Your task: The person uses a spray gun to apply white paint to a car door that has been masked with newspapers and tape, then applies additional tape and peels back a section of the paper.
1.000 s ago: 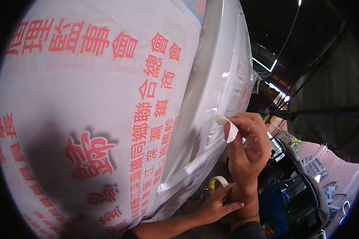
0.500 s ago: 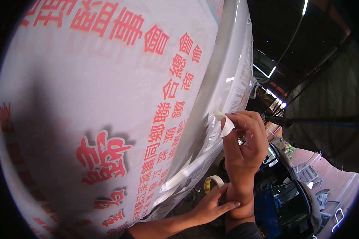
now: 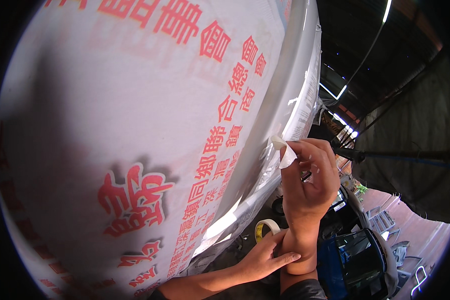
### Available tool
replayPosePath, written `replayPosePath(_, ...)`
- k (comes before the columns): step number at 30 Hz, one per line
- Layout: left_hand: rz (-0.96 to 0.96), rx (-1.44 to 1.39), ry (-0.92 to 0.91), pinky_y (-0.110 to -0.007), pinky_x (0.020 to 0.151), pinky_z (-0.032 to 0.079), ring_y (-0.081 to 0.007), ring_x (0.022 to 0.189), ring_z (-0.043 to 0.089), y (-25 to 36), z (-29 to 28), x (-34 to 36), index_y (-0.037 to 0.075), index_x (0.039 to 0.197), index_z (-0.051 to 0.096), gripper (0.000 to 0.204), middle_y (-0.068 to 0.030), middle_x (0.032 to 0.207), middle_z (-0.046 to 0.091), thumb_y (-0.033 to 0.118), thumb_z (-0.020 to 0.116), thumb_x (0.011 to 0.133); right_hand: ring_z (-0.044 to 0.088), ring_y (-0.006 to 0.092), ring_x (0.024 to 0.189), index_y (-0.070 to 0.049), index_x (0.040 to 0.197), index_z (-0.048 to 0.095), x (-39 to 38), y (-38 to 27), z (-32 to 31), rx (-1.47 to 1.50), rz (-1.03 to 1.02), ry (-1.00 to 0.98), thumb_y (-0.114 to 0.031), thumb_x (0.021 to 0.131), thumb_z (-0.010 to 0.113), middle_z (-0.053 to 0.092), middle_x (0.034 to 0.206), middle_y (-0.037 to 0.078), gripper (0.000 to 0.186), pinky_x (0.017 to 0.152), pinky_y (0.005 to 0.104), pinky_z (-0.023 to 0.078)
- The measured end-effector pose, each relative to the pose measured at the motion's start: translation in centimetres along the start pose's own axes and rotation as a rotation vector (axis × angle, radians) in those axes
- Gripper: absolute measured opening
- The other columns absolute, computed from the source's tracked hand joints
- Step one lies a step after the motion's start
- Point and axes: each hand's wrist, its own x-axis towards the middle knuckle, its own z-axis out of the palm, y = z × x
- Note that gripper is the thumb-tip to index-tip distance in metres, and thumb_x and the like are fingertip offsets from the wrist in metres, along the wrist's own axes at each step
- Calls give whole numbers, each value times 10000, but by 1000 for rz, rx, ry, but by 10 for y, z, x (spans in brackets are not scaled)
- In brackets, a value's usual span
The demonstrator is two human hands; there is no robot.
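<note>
My right hand [image 3: 312, 172] is raised, thumb and fingers closed on a short, curled strip of white masking tape [image 3: 287, 156]. The strip is beside the edge of a glossy pale panel [image 3: 265, 120]; contact cannot be told. My left hand [image 3: 265, 255] crosses below, its thumb over my right wrist [image 3: 301, 250] and its fingers going behind it. A roll of masking tape [image 3: 266, 230], yellowish inside, shows just beyond those fingers; what holds it is hidden. A large white sheet [image 3: 80, 110] with red lettering covers the surface to the left.
Thin clear sheeting [image 3: 245, 207] hangs along the panel's lower edge. Down to the right stand a blue vehicle [image 3: 340, 260] and a metal ladder-like frame [image 3: 381, 220]. Dark cloth [image 3: 410, 150] hangs at the far right, by a dark pole [image 3: 395, 153].
The view has shifted slightly, so the lettered sheet sits farther right in the picture. My right hand keeps the tape strip near the panel edge, and my left hand stays at the wrist.
</note>
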Motion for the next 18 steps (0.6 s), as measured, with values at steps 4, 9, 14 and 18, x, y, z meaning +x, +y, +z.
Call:
replayPosePath(4,-31,-4,-6,-320,949,489,-161,1107,601,-1,1,0,-38,1323,500,529,-108,1221,562,269,724,955,598,100,644,-14,985,706,-1,0,0,8,3,-2,106,760,683,670,911,75,256,538,225,473)
replayPosePath(9,-51,-43,-13,-312,940,492,-149,1101,601,-3,1,-1,-38,1316,507,525,-95,1197,572,266,729,951,593,98,646,-14,989,703,0,0,0,10,8,-12,106,762,684,667,911,72,258,538,223,465)
replayPosePath(14,5,-19,9,-317,929,487,-143,1088,595,-8,4,-2,-29,1305,522,517,-85,1167,600,251,749,934,575,104,655,-9,989,694,-4,-5,-7,30,22,57,113,740,679,655,900,78,277,552,224,454)
replayPosePath(18,-12,21,-60,-364,988,433,-273,1135,547,-1,4,-3,3,1450,445,710,-190,1234,535,363,745,916,565,115,668,4,981,687,-8,-10,-17,36,27,95,135,697,660,646,901,98,313,570,228,447)
